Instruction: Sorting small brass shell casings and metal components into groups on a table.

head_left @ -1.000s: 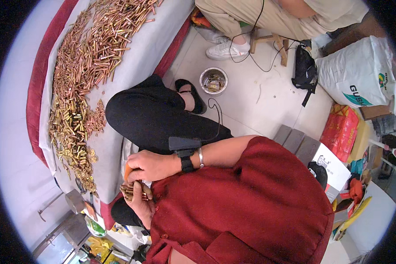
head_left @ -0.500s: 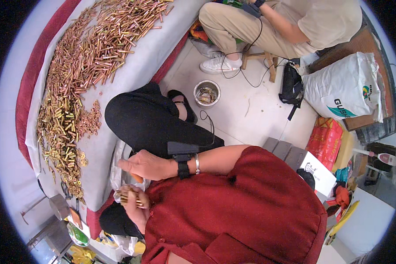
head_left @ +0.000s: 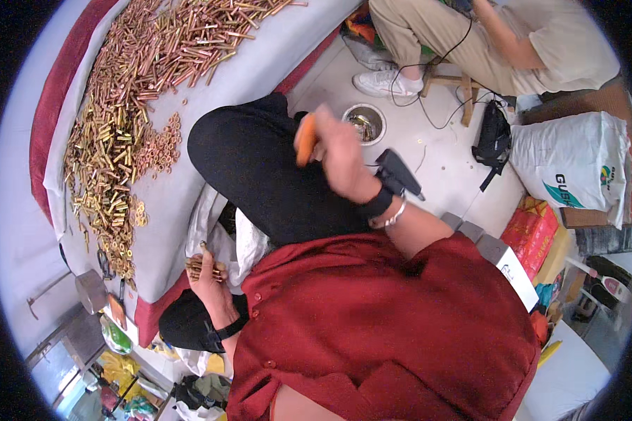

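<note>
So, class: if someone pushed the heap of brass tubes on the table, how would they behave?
The brass tubes look round and smooth, so they would probably roll and scatter. Loosely heaped, they would likely slide apart. Being metal, they are probably stiff and heavy together.

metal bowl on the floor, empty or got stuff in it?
Not empty. The metal bowl stands upright on the floor with a few small metal pieces at its bottom; their kind is too small to tell.

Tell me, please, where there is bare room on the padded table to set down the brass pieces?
Bare cloth lies between the long tubes and the table's near edge. The left side is crowded with short brass pieces and rings.
</note>
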`<action>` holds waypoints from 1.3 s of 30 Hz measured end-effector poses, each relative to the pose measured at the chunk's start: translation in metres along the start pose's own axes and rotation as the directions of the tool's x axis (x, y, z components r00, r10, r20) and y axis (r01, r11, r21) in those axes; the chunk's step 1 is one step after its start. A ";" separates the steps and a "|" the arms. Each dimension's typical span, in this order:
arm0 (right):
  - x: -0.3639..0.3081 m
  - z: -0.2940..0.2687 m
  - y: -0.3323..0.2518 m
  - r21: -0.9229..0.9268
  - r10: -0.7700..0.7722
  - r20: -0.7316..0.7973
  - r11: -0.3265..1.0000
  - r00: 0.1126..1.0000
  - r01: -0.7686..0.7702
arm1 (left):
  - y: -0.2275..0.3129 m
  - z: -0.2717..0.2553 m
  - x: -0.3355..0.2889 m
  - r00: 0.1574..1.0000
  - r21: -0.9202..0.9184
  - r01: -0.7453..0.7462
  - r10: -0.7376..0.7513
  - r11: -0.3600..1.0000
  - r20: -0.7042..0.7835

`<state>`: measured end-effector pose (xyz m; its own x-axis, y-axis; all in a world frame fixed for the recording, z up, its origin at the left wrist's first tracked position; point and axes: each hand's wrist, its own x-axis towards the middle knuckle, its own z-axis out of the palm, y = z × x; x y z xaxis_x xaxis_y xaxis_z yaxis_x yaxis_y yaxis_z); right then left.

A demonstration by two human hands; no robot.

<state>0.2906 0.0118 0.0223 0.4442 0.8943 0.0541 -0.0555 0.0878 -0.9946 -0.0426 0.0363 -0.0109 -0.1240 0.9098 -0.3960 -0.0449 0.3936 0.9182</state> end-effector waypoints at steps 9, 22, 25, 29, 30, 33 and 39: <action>0.008 -0.020 0.197 -0.028 0.381 -0.094 0.923 0.920 -0.385 | -0.016 -0.002 0.000 0.963 0.137 0.265 -0.253 0.955 -0.096; 0.061 -0.012 0.277 -0.190 0.506 -0.262 0.808 0.822 -0.558 | -0.011 0.025 -0.013 0.961 0.304 0.270 -0.236 0.914 -0.147; 0.069 -0.008 0.279 -0.360 0.512 -0.205 0.753 0.834 -0.550 | -0.014 0.020 -0.011 0.967 0.375 0.255 -0.228 0.891 -0.117; 0.065 -0.004 0.269 -0.421 0.485 -0.351 0.683 0.802 -0.597 | -0.033 0.003 -0.006 0.971 0.400 0.235 -0.196 0.886 -0.137; 0.063 -0.011 0.268 -0.356 0.529 -0.329 0.697 0.782 -0.622 | -0.035 0.002 -0.006 0.976 0.407 0.202 -0.149 0.891 -0.160; 0.048 -0.027 0.278 -0.218 0.570 -0.312 0.736 0.760 -0.641 | -0.037 0.007 -0.008 0.968 0.364 0.231 -0.175 0.902 -0.180; 0.045 -0.024 0.251 -0.177 0.578 -0.258 0.760 0.774 -0.626 | -0.036 0.003 -0.006 0.950 0.311 0.296 -0.246 0.903 -0.192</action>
<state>0.3184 0.0638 -0.2266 0.5427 0.6299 -0.5556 -0.1622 -0.5704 -0.8052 -0.0370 0.0174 -0.0416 -0.2971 0.7424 -0.6005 0.2308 0.6661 0.7093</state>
